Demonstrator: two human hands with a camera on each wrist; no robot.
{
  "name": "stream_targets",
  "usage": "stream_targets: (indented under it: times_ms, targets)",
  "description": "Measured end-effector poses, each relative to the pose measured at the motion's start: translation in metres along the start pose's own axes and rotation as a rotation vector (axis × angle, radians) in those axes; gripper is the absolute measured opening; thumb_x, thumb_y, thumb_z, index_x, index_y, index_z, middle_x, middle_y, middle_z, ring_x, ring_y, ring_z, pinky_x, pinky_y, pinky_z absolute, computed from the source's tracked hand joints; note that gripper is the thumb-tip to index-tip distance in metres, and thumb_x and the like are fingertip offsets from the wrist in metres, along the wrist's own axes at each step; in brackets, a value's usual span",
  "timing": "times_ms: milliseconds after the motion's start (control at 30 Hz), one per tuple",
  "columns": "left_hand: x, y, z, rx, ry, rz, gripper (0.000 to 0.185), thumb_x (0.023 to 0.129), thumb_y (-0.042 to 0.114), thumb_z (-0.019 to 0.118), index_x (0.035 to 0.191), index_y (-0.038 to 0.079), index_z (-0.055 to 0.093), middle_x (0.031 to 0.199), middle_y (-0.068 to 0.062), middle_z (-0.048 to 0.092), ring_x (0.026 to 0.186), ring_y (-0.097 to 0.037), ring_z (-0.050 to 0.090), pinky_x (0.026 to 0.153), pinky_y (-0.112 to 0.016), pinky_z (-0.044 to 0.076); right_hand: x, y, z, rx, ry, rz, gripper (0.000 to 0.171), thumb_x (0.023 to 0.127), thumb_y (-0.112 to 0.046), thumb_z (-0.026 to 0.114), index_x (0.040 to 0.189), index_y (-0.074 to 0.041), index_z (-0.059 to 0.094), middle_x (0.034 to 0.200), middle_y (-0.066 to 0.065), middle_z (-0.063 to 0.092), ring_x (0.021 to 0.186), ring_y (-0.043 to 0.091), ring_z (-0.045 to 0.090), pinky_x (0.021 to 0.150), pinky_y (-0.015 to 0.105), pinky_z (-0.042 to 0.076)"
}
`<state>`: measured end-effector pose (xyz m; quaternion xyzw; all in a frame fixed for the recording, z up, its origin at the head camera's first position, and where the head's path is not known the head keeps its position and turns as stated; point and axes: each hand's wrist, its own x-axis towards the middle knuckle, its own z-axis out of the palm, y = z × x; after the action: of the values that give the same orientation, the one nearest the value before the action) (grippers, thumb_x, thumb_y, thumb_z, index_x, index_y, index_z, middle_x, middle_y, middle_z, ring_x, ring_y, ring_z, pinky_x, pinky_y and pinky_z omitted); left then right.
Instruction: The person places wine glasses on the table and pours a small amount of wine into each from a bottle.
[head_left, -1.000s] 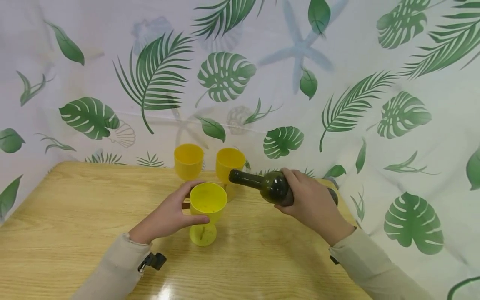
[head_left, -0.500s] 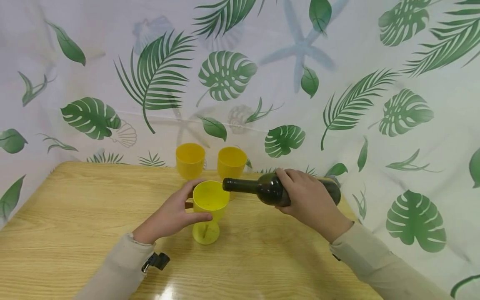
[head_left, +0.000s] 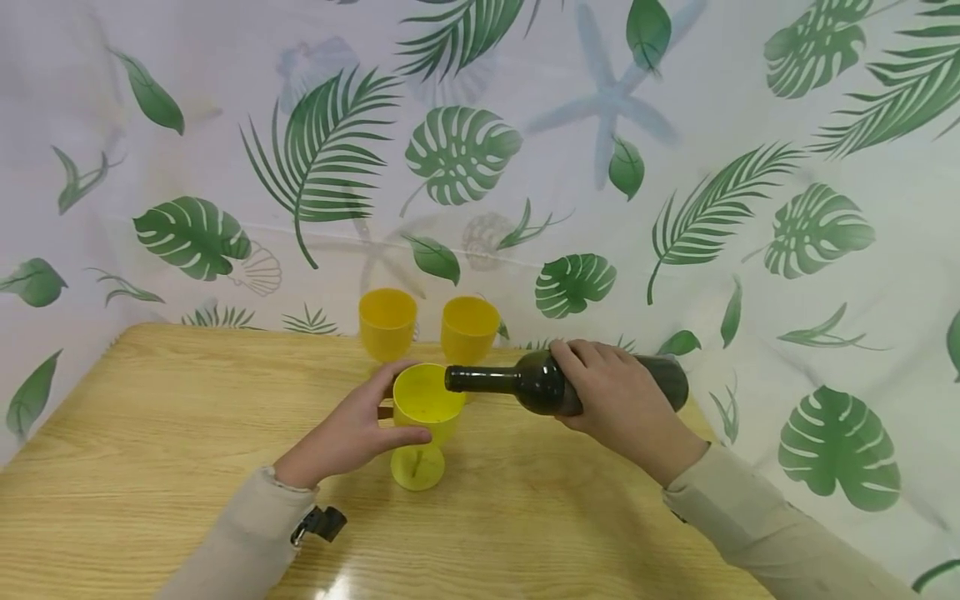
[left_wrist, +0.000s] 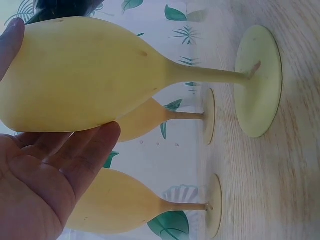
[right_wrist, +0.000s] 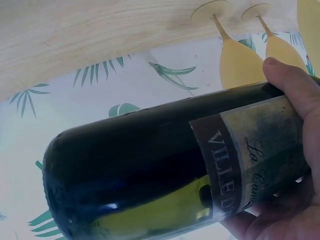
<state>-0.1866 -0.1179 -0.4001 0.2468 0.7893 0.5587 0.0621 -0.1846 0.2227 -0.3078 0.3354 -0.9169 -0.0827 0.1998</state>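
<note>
Bottle (head_left: 555, 383) of dark green glass lies almost level in the grasping right hand (head_left: 622, 408), its mouth over the near yellow goblet (head_left: 424, 417). The left hand (head_left: 348, 433) grasps this goblet's bowl on the wooden table (head_left: 150, 433). Two more yellow goblets (head_left: 387, 322) stand far behind.

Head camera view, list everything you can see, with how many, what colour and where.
front goblet: 1, yellow, middle of the table, under the bottle's mouth
back goblets: 2, yellow, side by side at the table's far edge
bottle: 1, dark green, held roughly level above the table
table: 1, light wood, below everything
curtain: 1, white with green leaf print, behind the table
left hand: 1, holds the front goblet's bowl
right hand: 1, grips the bottle
</note>
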Motion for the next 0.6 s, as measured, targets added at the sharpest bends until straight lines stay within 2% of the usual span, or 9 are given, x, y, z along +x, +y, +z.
stream_targets:
  times_ms: [100, 367, 600]
  targets:
    - [-0.0001, -0.0005, 0.0000, 0.003, 0.000, -0.002, 0.087, 0.089, 0.031, 0.084, 0.158, 0.015, 0.034, 0.148, -0.005, 0.051, 0.128, -0.028, 0.057, 0.110, -0.054, 0.047, 0.0013, -0.0005, -0.0004, -0.012, -0.005, -0.011, 0.092, 0.071, -0.038, 0.097, 0.141, -0.001, 0.051, 0.123, 0.018, 0.063, 0.112, 0.036, 0.065, 0.098, 0.052, 0.055]
    - [0.0007, -0.0004, 0.0006, -0.007, -0.006, -0.027, 0.090, 0.088, 0.034, 0.085, 0.159, 0.017, 0.032, 0.148, -0.005, 0.050, 0.127, -0.028, 0.058, 0.109, -0.051, 0.049, 0.0045, -0.0006, -0.0008, -0.034, -0.019, -0.021, 0.088, 0.071, -0.037, 0.097, 0.139, -0.003, 0.052, 0.121, 0.017, 0.063, 0.111, 0.036, 0.064, 0.101, 0.052, 0.053]
    - [0.0009, -0.0007, -0.0010, -0.010, -0.008, -0.028, 0.088, 0.089, 0.034, 0.084, 0.159, 0.017, 0.033, 0.149, -0.006, 0.050, 0.127, -0.030, 0.058, 0.108, -0.052, 0.049, 0.0086, -0.0022, -0.0024, -0.052, -0.009, -0.045, 0.087, 0.071, -0.037, 0.097, 0.137, -0.003, 0.052, 0.120, 0.016, 0.062, 0.109, 0.035, 0.064, 0.098, 0.052, 0.054]
